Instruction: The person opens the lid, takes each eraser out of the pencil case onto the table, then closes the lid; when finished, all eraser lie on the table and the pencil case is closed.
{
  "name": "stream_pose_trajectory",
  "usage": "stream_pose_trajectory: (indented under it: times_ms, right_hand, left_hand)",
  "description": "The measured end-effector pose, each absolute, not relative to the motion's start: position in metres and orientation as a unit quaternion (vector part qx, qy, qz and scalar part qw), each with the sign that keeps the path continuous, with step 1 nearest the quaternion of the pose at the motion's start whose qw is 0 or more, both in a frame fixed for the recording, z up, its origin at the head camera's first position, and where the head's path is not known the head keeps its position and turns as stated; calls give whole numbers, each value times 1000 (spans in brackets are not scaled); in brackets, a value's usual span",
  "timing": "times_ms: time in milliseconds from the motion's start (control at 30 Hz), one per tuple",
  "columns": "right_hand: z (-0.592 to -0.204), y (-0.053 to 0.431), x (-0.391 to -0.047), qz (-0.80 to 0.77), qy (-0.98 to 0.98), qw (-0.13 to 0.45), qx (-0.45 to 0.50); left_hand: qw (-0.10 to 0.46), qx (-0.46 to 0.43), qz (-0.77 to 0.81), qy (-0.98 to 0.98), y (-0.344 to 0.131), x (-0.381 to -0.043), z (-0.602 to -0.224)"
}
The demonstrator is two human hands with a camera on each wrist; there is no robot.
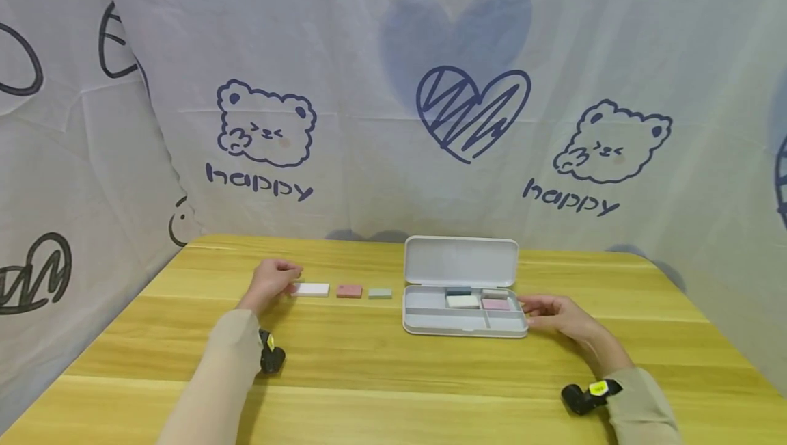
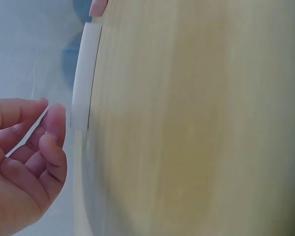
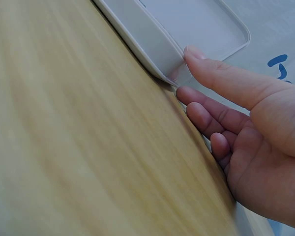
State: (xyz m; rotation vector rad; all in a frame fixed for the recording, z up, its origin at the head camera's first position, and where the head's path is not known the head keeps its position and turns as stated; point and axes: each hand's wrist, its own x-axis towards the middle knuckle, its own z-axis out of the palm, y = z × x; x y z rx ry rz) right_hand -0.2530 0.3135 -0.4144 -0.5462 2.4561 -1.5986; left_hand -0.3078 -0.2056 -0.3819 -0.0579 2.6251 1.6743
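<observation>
Head view, wooden tabletop [image 1: 393, 363] before a white cloth backdrop [image 1: 393, 89] printed with bears, hearts and the word "happy", legible twice

Left hand [image 1: 270, 282]: resting on the tabletop at the left end of a white eraser [image 1: 312, 289]; fingers loosely curled, tips just beside or touching that end, contact not certain; nothing gripped. Left wrist view: fingers [image 2: 53, 129] bent and close together next to the eraser's near end [image 2: 83, 83]

To the right of the white eraser, in one row and apart: pink eraser [image 1: 349, 290], then grey-green eraser [image 1: 380, 292]

Pencil case [image 1: 462, 322]: white, lid raised upright at the back, lying right of the row. Inside, upper compartments: dark teal, white, cream and pink blocks; long front compartment bare. No brand or label readable on case or erasers

Right hand [image 1: 556, 313]: on the tabletop at the case's right end. Right wrist view: thumb tip pressed against the case's corner [image 3: 157, 54], remaining fingers [image 3: 206, 110] relaxed, slightly spread, lying along the tabletop; nothing pinched

Small black devices strapped at both wrists, yellow tags on them, text too small to read
</observation>
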Motion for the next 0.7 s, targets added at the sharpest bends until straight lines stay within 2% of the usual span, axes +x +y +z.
stream_pose_trajectory:
  times_ms: [300,700]
  right_hand:
    - [-417,315,-256,-530,824,77,-184]
    - [-416,314,-254,-536,822,80,-177]
  left_hand:
    - [-10,17,517,856,-190,-308,-380]
    - [58,82,497,862,-166,-306,-368]
